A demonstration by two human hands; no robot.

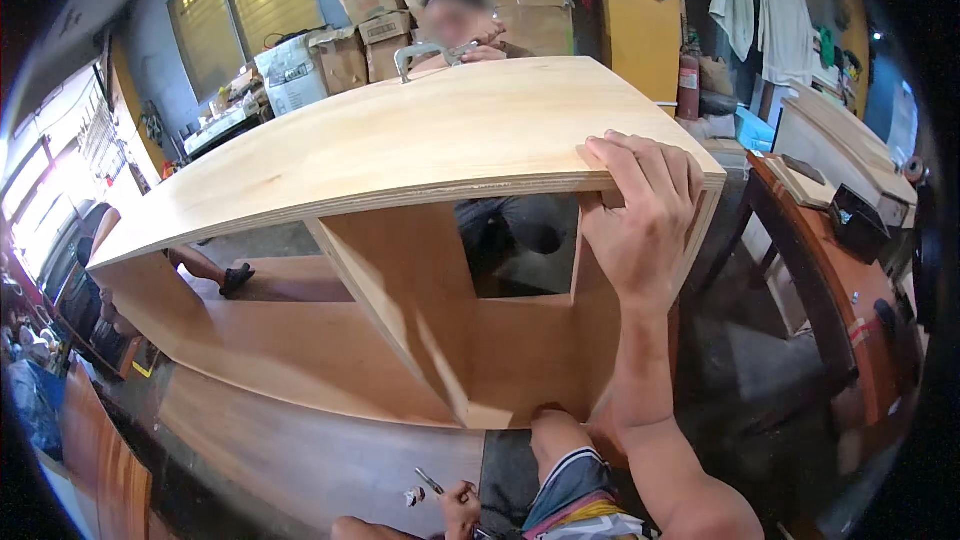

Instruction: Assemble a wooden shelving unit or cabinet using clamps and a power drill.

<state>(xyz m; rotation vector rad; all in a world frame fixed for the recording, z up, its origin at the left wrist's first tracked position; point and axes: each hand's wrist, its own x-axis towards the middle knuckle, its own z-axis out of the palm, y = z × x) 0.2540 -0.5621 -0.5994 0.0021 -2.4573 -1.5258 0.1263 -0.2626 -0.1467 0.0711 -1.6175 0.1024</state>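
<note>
One pale, boxy, two-bay plywood cabinet (pixel 420 135) is gripped at right by the right hand (pixel 645 215); one silvery metal tool (pixel 430 481), by the left hand (pixel 461 512).

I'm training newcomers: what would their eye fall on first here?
The large wooden cabinet across the middle, with the person's right hand over its near right corner. Next, a metal clamp at its far edge, beside a co-worker. The left hand holds a metal tool at bottom centre.
</note>
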